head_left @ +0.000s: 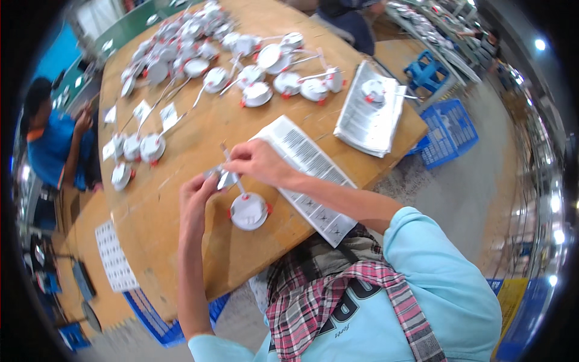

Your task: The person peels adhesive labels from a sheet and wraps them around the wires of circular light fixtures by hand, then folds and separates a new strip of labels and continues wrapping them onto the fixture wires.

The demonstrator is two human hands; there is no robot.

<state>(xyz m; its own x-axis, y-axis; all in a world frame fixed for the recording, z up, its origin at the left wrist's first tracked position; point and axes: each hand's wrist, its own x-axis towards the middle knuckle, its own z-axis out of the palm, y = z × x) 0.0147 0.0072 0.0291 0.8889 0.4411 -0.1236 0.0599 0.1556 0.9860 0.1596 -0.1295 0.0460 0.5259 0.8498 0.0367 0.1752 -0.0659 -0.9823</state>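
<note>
We are pinching a silvery piece [227, 180] with left grip [195, 194] and right grip [263, 162]; the round lamp [248, 212] is lying just nearer us.

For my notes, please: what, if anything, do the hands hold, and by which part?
The left hand pinches a small pale piece at its left end; whether the right hand, at its upper edge, also grips it is unclear.

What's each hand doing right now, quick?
Left hand: closed, holding a small whitish piece.
Right hand: pinched closed; whether on that piece or the white cable, can't tell.
</note>
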